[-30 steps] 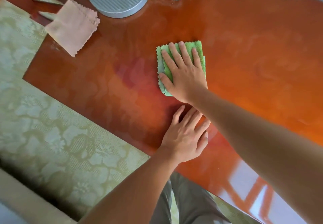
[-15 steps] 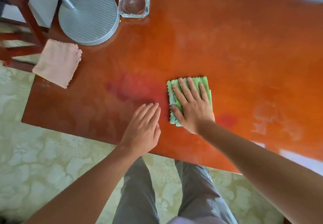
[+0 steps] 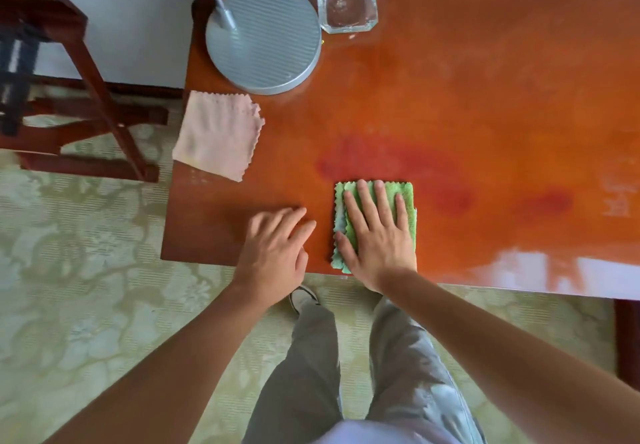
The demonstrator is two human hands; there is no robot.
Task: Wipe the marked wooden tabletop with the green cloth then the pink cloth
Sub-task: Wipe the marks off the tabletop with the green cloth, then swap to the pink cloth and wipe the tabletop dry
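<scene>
Near the front edge of the wooden tabletop (image 3: 450, 97), we see the right hand (image 3: 377, 236) pressing the green cloth (image 3: 407, 198) flat under straight fingers, gripping nothing. The left hand (image 3: 273, 249) rests open on bare wood beside it. Red smears (image 3: 398, 163) remain just beyond, so we judge stage 1 of 2 unfinished; the pink cloth (image 3: 218, 135) lies untouched at the left edge.
</scene>
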